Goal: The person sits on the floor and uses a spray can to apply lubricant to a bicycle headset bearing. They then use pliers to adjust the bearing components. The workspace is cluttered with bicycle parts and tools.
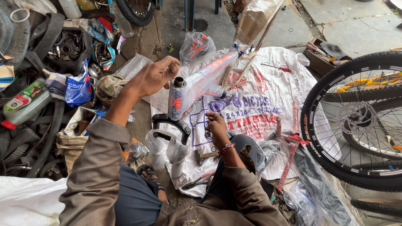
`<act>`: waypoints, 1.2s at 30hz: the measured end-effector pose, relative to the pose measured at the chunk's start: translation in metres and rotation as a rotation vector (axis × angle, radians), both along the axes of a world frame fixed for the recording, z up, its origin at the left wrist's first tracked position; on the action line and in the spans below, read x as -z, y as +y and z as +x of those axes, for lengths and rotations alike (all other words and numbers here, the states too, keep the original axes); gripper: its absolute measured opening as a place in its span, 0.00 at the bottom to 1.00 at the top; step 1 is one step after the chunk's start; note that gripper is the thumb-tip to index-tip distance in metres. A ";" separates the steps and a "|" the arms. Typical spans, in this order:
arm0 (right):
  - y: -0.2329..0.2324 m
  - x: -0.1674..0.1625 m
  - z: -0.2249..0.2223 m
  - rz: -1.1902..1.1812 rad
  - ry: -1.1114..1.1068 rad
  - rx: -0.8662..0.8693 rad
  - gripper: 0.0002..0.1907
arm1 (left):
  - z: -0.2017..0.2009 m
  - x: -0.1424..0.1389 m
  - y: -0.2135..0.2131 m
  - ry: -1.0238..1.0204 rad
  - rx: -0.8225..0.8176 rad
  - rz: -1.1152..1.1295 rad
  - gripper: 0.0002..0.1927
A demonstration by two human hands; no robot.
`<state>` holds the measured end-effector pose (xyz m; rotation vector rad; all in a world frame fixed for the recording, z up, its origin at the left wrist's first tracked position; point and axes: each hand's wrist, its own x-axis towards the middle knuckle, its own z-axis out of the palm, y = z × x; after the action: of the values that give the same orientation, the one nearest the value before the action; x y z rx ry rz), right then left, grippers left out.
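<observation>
A bicycle frame wrapped in clear plastic lies on a white printed sack, its head tube pointing up toward me. My left hand rests on top of the head tube, fingers curled around its upper end. My right hand sits lower, beside the frame, fingers bent on the sack near the black fork crown. Whether it pinches something small is unclear. The fork legs below are bagged in plastic.
A bicycle wheel with a disc rotor stands at right. A hammer and pliers lie by my knee. A screwdriver and a wrapped saddle lie further off. Tyres, bottles and parts clutter the left.
</observation>
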<state>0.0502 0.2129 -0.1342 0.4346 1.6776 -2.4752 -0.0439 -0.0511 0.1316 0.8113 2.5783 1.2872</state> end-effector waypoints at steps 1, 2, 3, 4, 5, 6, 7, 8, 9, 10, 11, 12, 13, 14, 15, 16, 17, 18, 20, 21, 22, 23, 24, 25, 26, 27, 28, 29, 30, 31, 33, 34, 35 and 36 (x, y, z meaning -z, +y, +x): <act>0.000 0.002 0.000 -0.007 -0.024 -0.005 0.29 | 0.001 0.005 -0.003 -0.061 -0.012 0.088 0.45; 0.000 0.003 -0.001 -0.014 -0.047 -0.009 0.30 | 0.003 0.012 -0.006 -0.143 -0.008 0.185 0.45; 0.000 0.003 0.000 -0.020 -0.071 -0.011 0.31 | 0.005 0.018 -0.009 -0.223 -0.002 0.282 0.44; -0.001 0.003 0.001 -0.012 -0.062 -0.012 0.32 | 0.006 0.024 -0.012 -0.305 0.006 0.380 0.43; -0.001 0.001 0.002 -0.004 -0.056 -0.012 0.32 | 0.006 0.030 -0.015 -0.336 -0.011 0.399 0.43; -0.001 0.000 0.003 0.005 -0.049 -0.012 0.33 | 0.006 0.035 -0.017 -0.367 -0.028 0.418 0.43; -0.001 -0.003 0.005 0.009 -0.047 -0.013 0.33 | 0.007 0.039 -0.019 -0.397 -0.044 0.438 0.43; -0.001 -0.006 0.007 0.013 -0.044 -0.015 0.33 | 0.007 0.042 -0.020 -0.394 -0.044 0.456 0.43; -0.001 -0.010 0.008 0.018 -0.039 -0.016 0.33 | 0.008 0.045 -0.020 -0.390 -0.043 0.475 0.42; 0.000 -0.014 0.009 -0.005 -0.049 -0.016 0.33 | 0.009 0.048 -0.019 -0.384 -0.042 0.493 0.42; 0.002 -0.018 0.010 -0.027 -0.060 -0.016 0.32 | 0.012 0.051 -0.017 -0.357 -0.066 0.516 0.41; 0.003 -0.022 0.010 -0.048 -0.071 -0.017 0.32 | 0.016 0.055 -0.013 -0.329 -0.091 0.539 0.39; 0.003 -0.025 0.010 -0.088 -0.080 -0.033 0.30 | 0.019 0.059 -0.009 -0.299 -0.116 0.563 0.39; 0.003 -0.028 0.010 -0.126 -0.090 -0.050 0.28 | 0.024 0.063 -0.003 -0.214 -0.129 0.588 0.37; 0.002 -0.029 0.010 -0.164 -0.103 -0.070 0.26 | 0.030 0.069 0.003 -0.130 -0.145 0.611 0.36; 0.000 -0.030 0.010 -0.158 -0.106 -0.079 0.25 | 0.035 0.073 0.007 -0.047 -0.163 0.633 0.35; -0.001 -0.031 0.010 -0.153 -0.112 -0.088 0.23 | 0.035 0.076 0.009 -0.063 -0.164 0.675 0.35; -0.001 -0.031 0.011 -0.149 -0.128 -0.094 0.21 | 0.037 0.079 0.010 -0.088 -0.167 0.715 0.36; 0.000 -0.031 0.012 -0.200 -0.166 -0.106 0.18 | 0.040 0.085 0.011 -0.129 -0.155 0.778 0.36; 0.002 -0.031 0.013 -0.227 -0.178 -0.108 0.17 | 0.039 0.086 0.010 -0.133 -0.139 0.800 0.36; 0.005 -0.031 0.013 -0.321 -0.143 -0.122 0.16 | 0.038 0.086 0.009 -0.130 -0.122 0.824 0.36; 0.009 -0.033 0.012 -0.415 -0.106 -0.136 0.15 | 0.039 0.086 0.008 -0.130 -0.124 0.816 0.36; 0.011 -0.034 0.012 -0.511 -0.068 -0.150 0.14 | 0.039 0.086 0.007 -0.129 -0.126 0.806 0.36; 0.012 -0.035 0.012 -0.500 -0.098 -0.101 0.13 | 0.040 0.086 0.006 -0.126 -0.127 0.796 0.36; 0.012 -0.037 0.012 -0.490 -0.126 -0.053 0.13 | 0.040 0.085 0.007 -0.125 -0.141 0.790 0.36; 0.011 -0.039 0.014 -0.480 -0.154 0.000 0.13 | 0.040 0.085 0.007 -0.127 -0.152 0.785 0.36; 0.008 -0.041 0.016 -0.506 -0.181 -0.007 0.12 | 0.041 0.085 0.008 -0.132 -0.159 0.780 0.36; 0.004 -0.043 0.018 -0.533 -0.205 -0.016 0.11 | 0.042 0.087 0.009 -0.096 -0.167 0.771 0.36; 0.001 -0.046 0.021 -0.559 -0.228 -0.027 0.10 | 0.043 0.089 0.010 -0.058 -0.175 0.761 0.37; -0.002 -0.049 0.023 -0.618 -0.210 -0.050 0.11 | 0.043 0.091 0.010 -0.021 -0.186 0.751 0.37; -0.005 -0.056 0.027 -0.736 -0.185 -0.100 0.17 | 0.046 0.098 0.011 -0.004 -0.175 0.803 0.37; -0.006 -0.059 0.029 -0.775 -0.142 -0.110 0.17 | 0.047 0.102 0.012 0.005 -0.172 0.830 0.38; -0.006 -0.061 0.030 -0.813 -0.096 -0.121 0.17 | 0.048 0.105 0.013 -0.021 -0.181 0.844 0.39; -0.007 -0.063 0.030 -0.851 -0.048 -0.133 0.17 | 0.049 0.108 0.015 -0.046 -0.191 0.859 0.39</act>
<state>0.0798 0.2057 -0.0714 0.2517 0.4925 -2.7249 0.0053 -0.0364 0.0233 0.6109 2.0404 2.4866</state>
